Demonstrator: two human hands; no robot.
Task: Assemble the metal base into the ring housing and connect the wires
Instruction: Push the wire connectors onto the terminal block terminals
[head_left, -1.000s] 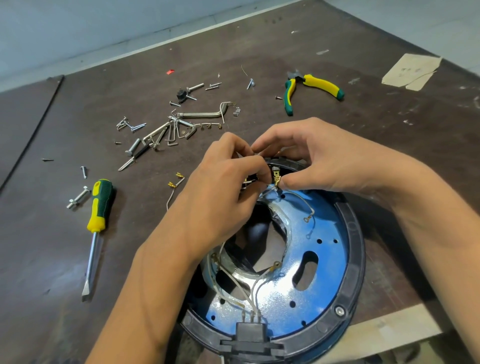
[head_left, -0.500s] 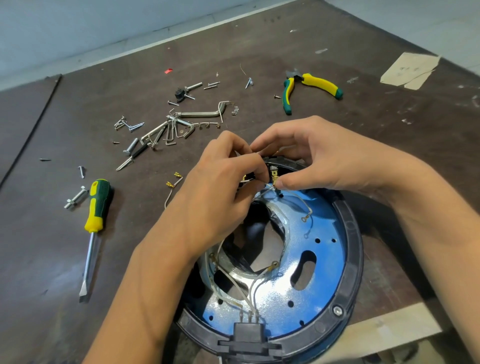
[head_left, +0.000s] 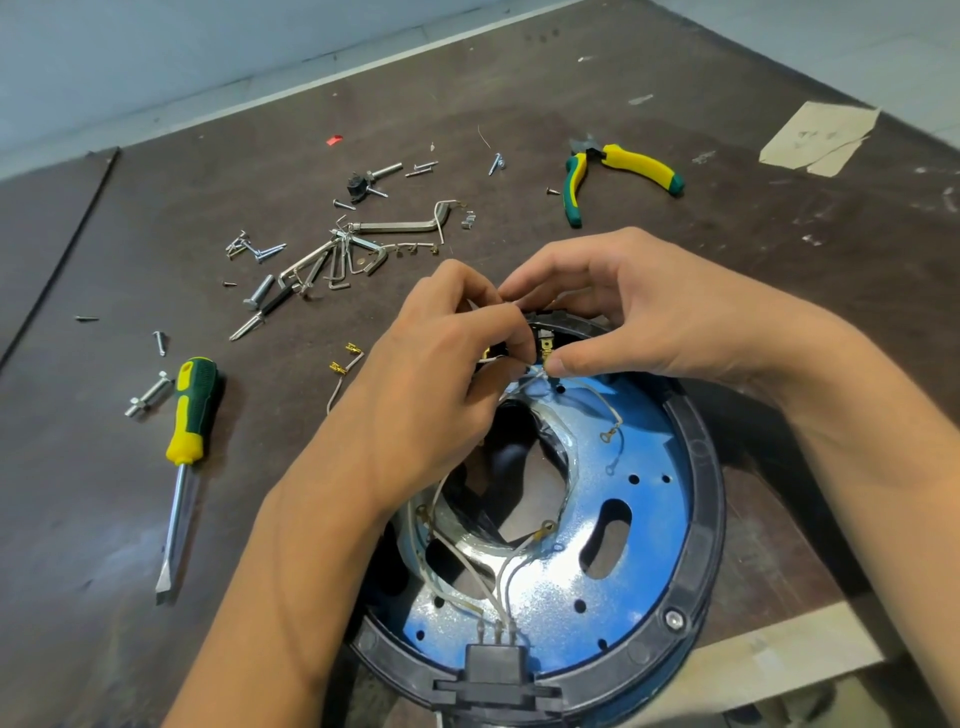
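Over ring housing (head_left: 712, 499), left hand (head_left: 441, 395), right hand (head_left: 654, 312) pinching wires (head_left: 531, 383)

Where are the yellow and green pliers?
In the head view, the pliers lie on the table up at the right, beyond the right hand and left of the torn paper scrap.

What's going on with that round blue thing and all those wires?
A person is hooking up wires. The blue metal base sits inside the black ring housing. The left hand and right hand pinch thin white wires at its far edge. A screwdriver and pliers lie untouched on the table.
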